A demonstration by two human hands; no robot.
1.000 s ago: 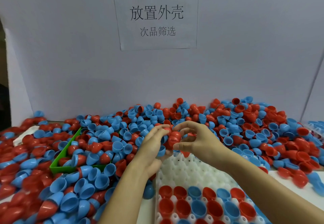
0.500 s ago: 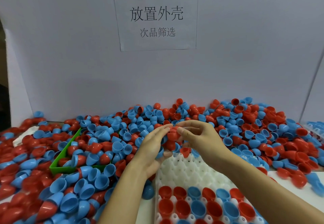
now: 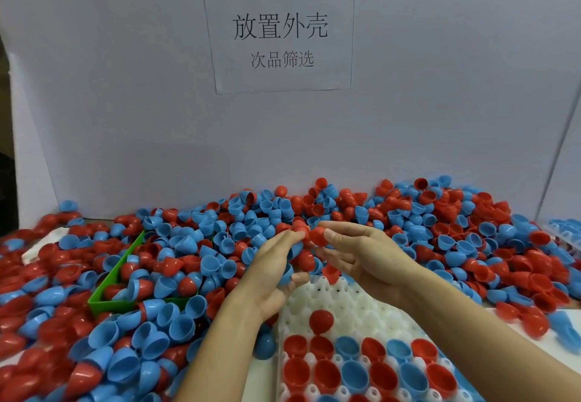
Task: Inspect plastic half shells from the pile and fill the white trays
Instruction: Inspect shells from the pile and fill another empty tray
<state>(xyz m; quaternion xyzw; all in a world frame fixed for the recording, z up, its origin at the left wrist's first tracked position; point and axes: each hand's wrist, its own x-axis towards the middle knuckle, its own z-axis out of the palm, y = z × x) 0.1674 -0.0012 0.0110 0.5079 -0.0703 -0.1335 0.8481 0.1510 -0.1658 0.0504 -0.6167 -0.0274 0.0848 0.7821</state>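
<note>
Both hands are raised over the far end of the white tray [image 3: 352, 302], at the near edge of the pile of half shells [image 3: 220, 244].

Right hand [image 3: 361, 255]: thumb and fingertips pinch a red half shell [image 3: 317, 235]; a second red half shell [image 3: 330, 272] sits under its lower fingers, above the tray's far edge.

Left hand [image 3: 276, 271]: fingers extended, tips touching the same pinched red shell from the left; blue and red shells are cupped between fingers and thumb. Exact hold on these cannot be told.

White tray: near rows hold red and blue shells, open side up. One red shell [image 3: 321, 321] lies dome up, just beyond those filled rows. The far pockets are bare.

Green bin [image 3: 108, 279], left of tray, is half buried in the pile and contains shells. Paper sign [image 3: 279, 32] hangs on the wall behind the pile.
</note>
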